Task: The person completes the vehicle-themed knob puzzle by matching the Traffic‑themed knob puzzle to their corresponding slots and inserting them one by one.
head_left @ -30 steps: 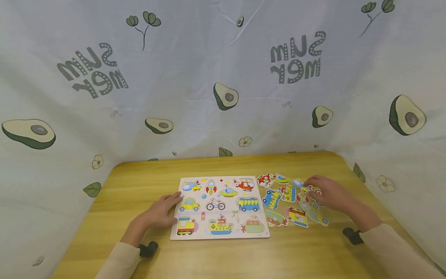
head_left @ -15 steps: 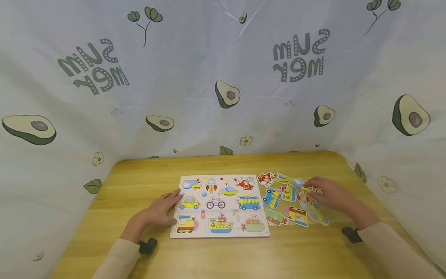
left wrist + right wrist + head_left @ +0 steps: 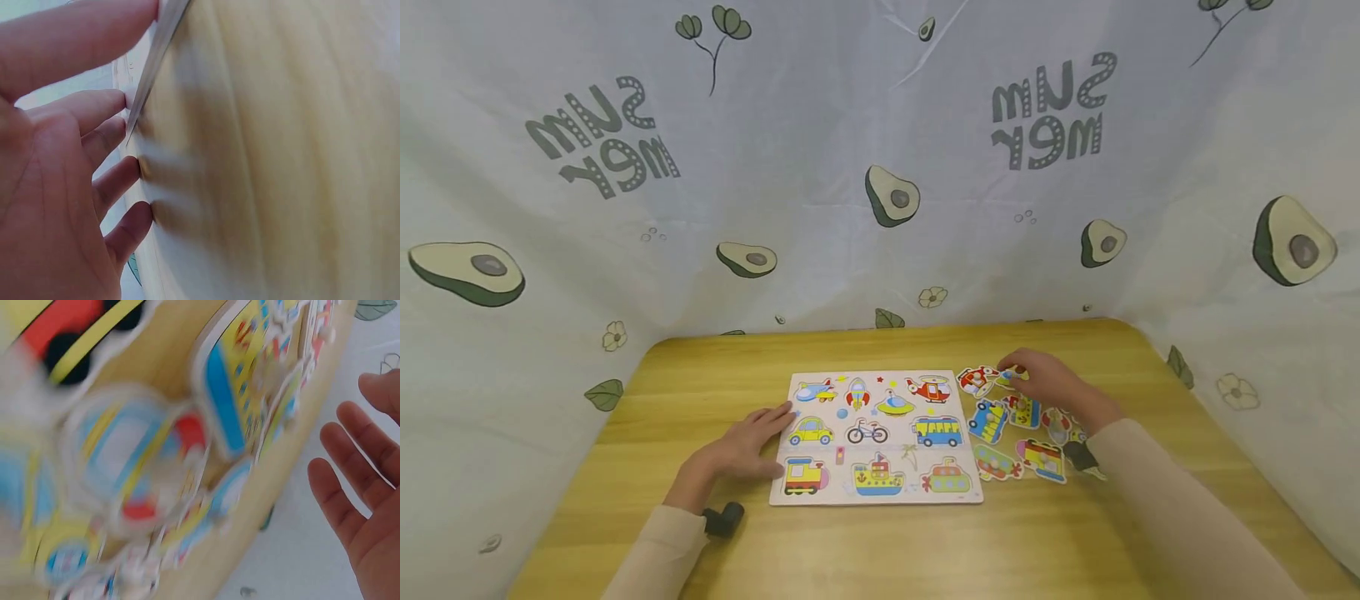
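A puzzle board [image 3: 842, 479] printed with vehicles lies flat on the table. At its left edge rests my left hand [image 3: 745, 446], thumb and fingers spread; the fingertips [image 3: 128, 228] touch the edge in the left wrist view. My right hand [image 3: 1041, 383] hovers over the back of the loose pieces, fingertips right by the flying saucer piece [image 3: 1011, 375]. In the right wrist view its fingers [image 3: 340, 503] are loosely bent with nothing between them. Beside the saucer lies the helicopter piece [image 3: 977, 381]. The plane piece [image 3: 219, 497] is hidden under my right hand in the head view.
Right of the board lie the bus [image 3: 987, 421], ship [image 3: 1022, 411], rocket [image 3: 1057, 425], submarine [image 3: 997, 462] and train [image 3: 1042, 460] pieces, close together with small knobs. My right wrist covers part of the car piece. A printed curtain [image 3: 820, 167] hangs behind the wooden table [image 3: 880, 550].
My right hand has moved left and back, from the plane piece to the flying saucer piece. The left hand stays on the board's edge. The head view has tilted slightly.
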A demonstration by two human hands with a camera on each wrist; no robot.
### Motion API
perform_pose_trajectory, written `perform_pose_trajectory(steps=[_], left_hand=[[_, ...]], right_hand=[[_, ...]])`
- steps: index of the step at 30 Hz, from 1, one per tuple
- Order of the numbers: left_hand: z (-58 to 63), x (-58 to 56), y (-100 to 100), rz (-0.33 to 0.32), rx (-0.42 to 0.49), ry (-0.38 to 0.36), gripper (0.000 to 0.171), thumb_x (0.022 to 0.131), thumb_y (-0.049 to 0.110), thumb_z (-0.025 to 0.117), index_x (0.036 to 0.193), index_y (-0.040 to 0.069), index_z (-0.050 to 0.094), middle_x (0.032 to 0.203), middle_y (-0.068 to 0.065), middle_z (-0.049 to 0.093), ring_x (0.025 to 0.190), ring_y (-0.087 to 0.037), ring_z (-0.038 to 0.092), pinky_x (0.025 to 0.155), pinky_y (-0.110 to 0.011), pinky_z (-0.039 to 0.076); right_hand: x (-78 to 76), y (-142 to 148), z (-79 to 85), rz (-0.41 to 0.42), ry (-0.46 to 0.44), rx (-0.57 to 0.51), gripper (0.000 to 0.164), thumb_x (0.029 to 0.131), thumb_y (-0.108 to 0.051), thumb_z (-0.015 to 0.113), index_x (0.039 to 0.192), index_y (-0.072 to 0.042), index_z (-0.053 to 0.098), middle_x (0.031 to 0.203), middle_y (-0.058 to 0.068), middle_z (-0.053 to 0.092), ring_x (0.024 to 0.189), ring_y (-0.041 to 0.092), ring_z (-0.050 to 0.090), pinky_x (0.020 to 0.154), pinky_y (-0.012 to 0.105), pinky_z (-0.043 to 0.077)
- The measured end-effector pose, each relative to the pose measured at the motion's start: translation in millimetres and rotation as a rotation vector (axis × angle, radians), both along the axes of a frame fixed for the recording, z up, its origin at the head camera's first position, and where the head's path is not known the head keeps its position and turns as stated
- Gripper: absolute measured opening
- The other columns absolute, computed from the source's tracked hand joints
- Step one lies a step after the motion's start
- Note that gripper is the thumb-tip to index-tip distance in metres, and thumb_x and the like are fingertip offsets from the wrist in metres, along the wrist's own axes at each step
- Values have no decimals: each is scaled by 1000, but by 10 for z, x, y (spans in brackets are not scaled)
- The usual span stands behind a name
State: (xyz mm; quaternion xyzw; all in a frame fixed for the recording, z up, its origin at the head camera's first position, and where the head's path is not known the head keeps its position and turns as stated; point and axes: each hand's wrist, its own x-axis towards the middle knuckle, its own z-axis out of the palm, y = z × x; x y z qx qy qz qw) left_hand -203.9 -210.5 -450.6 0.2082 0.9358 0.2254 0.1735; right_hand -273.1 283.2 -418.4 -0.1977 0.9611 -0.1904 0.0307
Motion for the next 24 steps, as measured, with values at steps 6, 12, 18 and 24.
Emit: perform_pose_trajectory(steps=[6,12,18,24], left_hand=[[26,-4,5,9,-6,-16,87,81,26,76,155,9,33,166,-12,24,149,-46,22,113,-72,21],[8,-5,28,16,-5,-24,87,82,27,76,155,9,33,166,-12,23,149,-46,21,114,-72,20],[23,7,27,41,4,-28,86,81,24,77,155,10,34,166,-11,24,150,-45,21,114,-72,20],[22,24,29,48,3,-37,86,81,24,77,155,11,34,166,-10,24,150,-44,20,115,-72,20]], right_hand=[[-263,-219,-151,-12,-56,-15,27,92,-1,57,116,1,69,114,19,69,101,33,63,93,52,53],[-368,-328,-241,-23,-73,38,22,93,-6,61,111,-3,73,106,12,69,91,24,60,92,49,54],[-398,-421,-251,-45,-69,88,20,94,-9,63,110,-2,73,105,12,69,92,24,60,94,48,54],[-439,-436,-268,-83,-63,100,20,94,-13,64,110,-2,71,103,11,70,87,23,58,89,44,55]])
